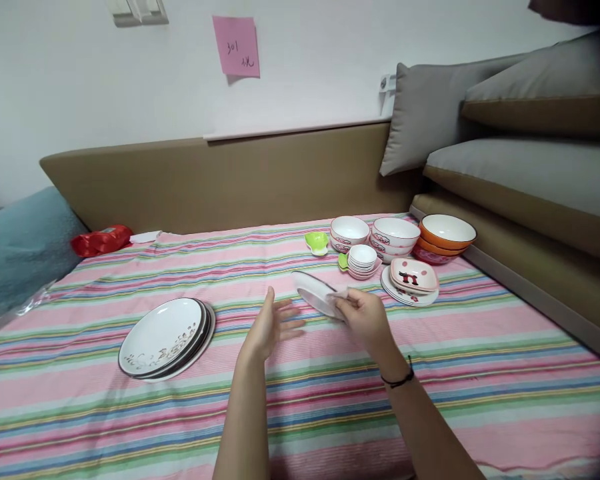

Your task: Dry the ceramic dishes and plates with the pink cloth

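Note:
My right hand [363, 319] grips the edge of a white plate [314, 293] with a dark rim, held tilted above the striped cloth and a little blurred. Something pale, like a wipe or tissue, shows between the fingers and the plate, but I cannot make it out clearly. Just left of the plate is my left hand [273, 327], fingers spread and touching nothing. Further left lies a stack of large plates [163, 337], the top one white with a brown floral pattern. A square pink-rimmed dish [414, 275] sits on white plates [405, 297] to the right of my right hand.
Stacked bowls [395, 233] and orange bowls [445, 233] stand at the back right, beside small white dishes [363, 257] and a green leaf-shaped dish [317, 242]. Grey cushions [530, 173] border the right. A red bundle [103, 240] and blue pillow [25, 240] are at left.

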A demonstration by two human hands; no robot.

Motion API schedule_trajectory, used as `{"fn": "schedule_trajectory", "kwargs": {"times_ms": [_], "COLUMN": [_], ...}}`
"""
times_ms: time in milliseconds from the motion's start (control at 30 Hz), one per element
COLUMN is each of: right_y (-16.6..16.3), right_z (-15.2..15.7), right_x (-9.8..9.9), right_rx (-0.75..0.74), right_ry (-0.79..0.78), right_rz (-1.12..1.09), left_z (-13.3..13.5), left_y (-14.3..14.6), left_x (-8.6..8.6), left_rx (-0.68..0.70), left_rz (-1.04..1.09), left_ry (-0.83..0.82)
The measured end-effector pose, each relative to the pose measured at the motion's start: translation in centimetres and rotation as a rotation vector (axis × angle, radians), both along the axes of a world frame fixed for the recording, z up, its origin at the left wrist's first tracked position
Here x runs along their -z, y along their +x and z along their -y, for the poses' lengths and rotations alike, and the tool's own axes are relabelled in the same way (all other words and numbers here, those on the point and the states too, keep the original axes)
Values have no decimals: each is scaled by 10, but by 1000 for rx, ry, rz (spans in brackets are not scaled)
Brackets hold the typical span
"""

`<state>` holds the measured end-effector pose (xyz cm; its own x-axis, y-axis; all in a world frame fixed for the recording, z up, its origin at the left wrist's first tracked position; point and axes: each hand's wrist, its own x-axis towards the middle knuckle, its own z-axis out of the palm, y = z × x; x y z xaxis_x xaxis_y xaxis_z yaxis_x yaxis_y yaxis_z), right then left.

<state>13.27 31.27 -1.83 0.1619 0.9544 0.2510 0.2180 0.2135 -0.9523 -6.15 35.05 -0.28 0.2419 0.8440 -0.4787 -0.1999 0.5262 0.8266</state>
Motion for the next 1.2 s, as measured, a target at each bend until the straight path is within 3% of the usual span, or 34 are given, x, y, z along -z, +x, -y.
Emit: {"fn": "schedule_trajectory", "kwargs": {"times_ms": [100,300,367,433,567,667,733,933,1067,1200], "right_y": [-17,-25,-13,5,51,84,101,132,144,154], "right_z": [1,7,10,14,27,41,50,60,60,62], "right_x": [6,7,-1,-13,-44,-65,-74,-67,-58,-52], "right_rx": [-65,-280,-267,-121,405,749,836,937,933,926], "right_ry": [187,277,285,259,247,414,488,492,444,427], "right_rz": [364,457,412,260,-185,-415,-521,-637,-628,-649], "left_z": [-1,-4,-6,-9,-12,-13,-13,-9,-3,1], "left_y": [4,13,11,6,-2,1,9,41,46,23], "left_x": [1,13,16,17,17,18,21,42,49,41], "left_rx": [77,-291,-384,-475,-573,-536,-482,-430,-389,-70], "left_rz": [314,233,192,135,107,165,224,367,367,77], "left_ry": [-95,-92,-76,-61,11,76,97,3,9,-23]}}
